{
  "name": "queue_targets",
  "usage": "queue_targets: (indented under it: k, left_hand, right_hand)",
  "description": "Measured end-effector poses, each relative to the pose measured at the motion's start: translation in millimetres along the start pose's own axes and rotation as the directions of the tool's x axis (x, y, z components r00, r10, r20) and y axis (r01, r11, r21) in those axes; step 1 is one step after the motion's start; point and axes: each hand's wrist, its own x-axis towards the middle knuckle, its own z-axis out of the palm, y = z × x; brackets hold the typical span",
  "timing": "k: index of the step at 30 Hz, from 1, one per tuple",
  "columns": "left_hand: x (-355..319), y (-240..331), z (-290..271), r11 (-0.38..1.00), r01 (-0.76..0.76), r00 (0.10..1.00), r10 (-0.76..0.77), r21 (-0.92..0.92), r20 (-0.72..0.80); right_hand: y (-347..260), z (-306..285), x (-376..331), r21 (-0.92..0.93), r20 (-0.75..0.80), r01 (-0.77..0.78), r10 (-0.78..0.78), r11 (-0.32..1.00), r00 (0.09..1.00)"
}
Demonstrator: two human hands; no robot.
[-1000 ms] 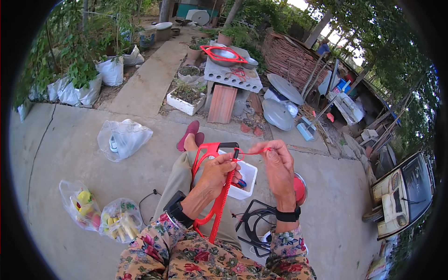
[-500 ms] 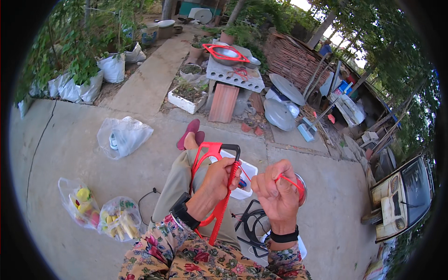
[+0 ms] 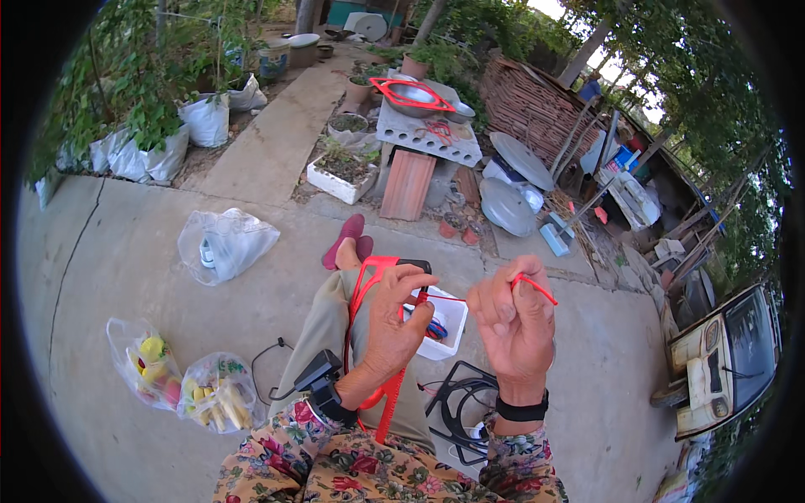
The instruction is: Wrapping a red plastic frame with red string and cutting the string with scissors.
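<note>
Across my lap lies a frame (image 3: 391, 401), black at its far right corner and elsewhere covered in red wrapping with a ridged edge. My left hand (image 3: 387, 323) is at that corner, its thumb and fingers closing on the wrapped bar. A thin red cord (image 3: 447, 298) runs taut from there to my right hand (image 3: 513, 323). This hand is closed in a fist around the cord, raised to the right and apart from the frame; a loose end pokes out beyond the fingers. Below the cord, a white foam box (image 3: 448, 335) holds a blue item that I cannot make out.
Black frames (image 3: 459, 407) lie on the concrete by my right leg. Plastic bags of food (image 3: 220, 394) and a clear bag (image 3: 226, 243) rest to the left. Ahead stands a block table (image 3: 419, 134) with metal basins and a red frame. A white vehicle (image 3: 713, 360) stands at far right.
My left hand has loosened from a full grip to fingers and thumb at the bar. My right hand has moved slightly right, and the round red-and-silver object behind it is now out of sight.
</note>
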Motion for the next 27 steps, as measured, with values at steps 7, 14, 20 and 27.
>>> queue_targets:
  k: [7,14,20,27]
  left_hand:
    - [5,3,3,0.917,-0.231,0.972,0.203,0.325,0.118]
    - [14,-15,-1,0.993,0.111,0.993,-0.112,0.025,0.034]
    - [22,-14,-3,0.963,0.253,0.967,-0.253,-0.093,0.019]
    - [24,-10,-4,0.906,0.362,0.922,-0.382,-0.222,-0.058]
  right_hand:
    - [-4,-1,14,0.051,0.013,0.006,-0.007,0.999,1.0]
    - [-11,-46,32,-0.043,-0.142,0.06,-0.066,0.997,0.988]
    - [11,-107,24,-0.215,-0.295,0.018,-0.082,0.976,0.952]
    - [74,-152,-12,-0.177,-0.399,-0.414,0.32,0.893,0.859]
